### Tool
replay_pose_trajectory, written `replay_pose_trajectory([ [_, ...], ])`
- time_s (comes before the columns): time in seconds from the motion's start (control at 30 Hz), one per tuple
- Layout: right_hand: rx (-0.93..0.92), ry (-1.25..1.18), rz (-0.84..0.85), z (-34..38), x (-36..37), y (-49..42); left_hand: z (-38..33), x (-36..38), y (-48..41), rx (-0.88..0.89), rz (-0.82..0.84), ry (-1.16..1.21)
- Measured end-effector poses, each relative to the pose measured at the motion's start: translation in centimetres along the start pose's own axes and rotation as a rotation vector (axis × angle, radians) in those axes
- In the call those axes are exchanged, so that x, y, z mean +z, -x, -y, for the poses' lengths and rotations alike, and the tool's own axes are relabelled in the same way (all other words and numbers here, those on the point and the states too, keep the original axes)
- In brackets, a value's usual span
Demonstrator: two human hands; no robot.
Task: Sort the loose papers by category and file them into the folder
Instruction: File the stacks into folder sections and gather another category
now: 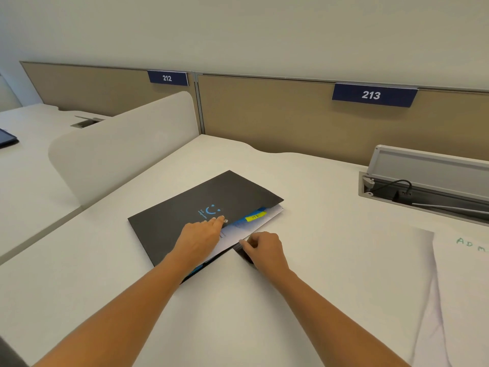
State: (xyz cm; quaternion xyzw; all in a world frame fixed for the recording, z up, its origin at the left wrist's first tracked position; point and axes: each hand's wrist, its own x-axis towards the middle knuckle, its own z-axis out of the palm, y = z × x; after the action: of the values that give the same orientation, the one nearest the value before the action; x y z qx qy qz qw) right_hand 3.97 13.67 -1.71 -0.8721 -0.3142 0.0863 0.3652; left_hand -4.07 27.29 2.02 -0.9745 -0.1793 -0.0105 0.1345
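**Papers (260, 221) jut from the folder's open edge, corner pinched**

A loose sheet (465, 282) lies near on the right, well apart from the work. The right hand (264, 249) curls thumb and finger round the papers' near corner. Just left, the left hand (201, 234) presses straight fingers on the folder (185, 202). Its long axis runs near-left to far-right and its open edge faces the right hand, so seating them likely means pushing away and left.

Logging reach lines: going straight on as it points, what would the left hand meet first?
The left hand rests on the black folder; ahead lies more of its cover, then probably bare desk.
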Motion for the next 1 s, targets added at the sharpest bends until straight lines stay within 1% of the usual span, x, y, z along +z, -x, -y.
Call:
replay_pose_trajectory([
  [0.03, 0.0, 0.018, 0.017, 0.3, -0.2, -0.2, 0.5, -0.3, -0.3, 0.005, -0.026, -0.004],
  [0.1, -0.041, 0.102, 0.031, 0.6, -0.4, -0.6, 1.7, -1.0, -0.7, -0.026, -0.081, 0.065],
  [0.2, -0.208, 0.309, 0.045, 0.6, -0.6, -1.5, 3.5, -2.5, -1.1, -0.057, -0.16, 0.317],
  [0.27, -0.367, 0.474, -0.034, 1.1, -0.7, -1.8, 4.4, -3.1, -1.3, -0.046, -0.22, 0.454],
  [0.33, -0.404, 0.618, -0.077, 1.6, -1.1, -2.1, 5.1, -3.3, -1.6, -0.046, -0.248, 0.513],
  [0.4, -0.443, 0.683, -0.154, 1.9, -1.1, -2.5, 5.6, -3.4, -1.8, -0.045, -0.254, 0.544],
  [0.43, -0.453, 0.695, -0.156, 2.0, -1.2, -2.7, 5.7, -3.5, -1.8, -0.042, -0.253, 0.56],
  [0.53, -0.518, 0.77, -0.104, 2.4, -1.5, -3.6, 6.0, -3.9, -1.8, -0.032, -0.255, 0.604],
  [0.6, -0.538, 0.865, 0.001, 2.4, -1.7, -4.5, 6.4, -4.4, -1.8, -0.019, -0.259, 0.626],
  [0.67, -0.555, 0.898, 0.041, 2.6, -1.9, -5.1, 6.8, -4.9, -1.9, -0.006, -0.258, 0.631],
  [0.77, -0.592, 0.836, 0.022, 2.8, -1.8, -5.4, 7.4, -5.5, -2.0, -0.018, -0.243, 0.621],
  [0.87, -0.658, 0.792, 0.037, 2.7, -2.0, -5.7, 7.8, -5.7, -1.9, -0.026, -0.23, 0.608],
  [1.0, -0.695, 0.724, 0.133, 2.7, -3.1, -5.7, 7.5, -5.8, -1.8, -0.022, -0.214, 0.605],
])
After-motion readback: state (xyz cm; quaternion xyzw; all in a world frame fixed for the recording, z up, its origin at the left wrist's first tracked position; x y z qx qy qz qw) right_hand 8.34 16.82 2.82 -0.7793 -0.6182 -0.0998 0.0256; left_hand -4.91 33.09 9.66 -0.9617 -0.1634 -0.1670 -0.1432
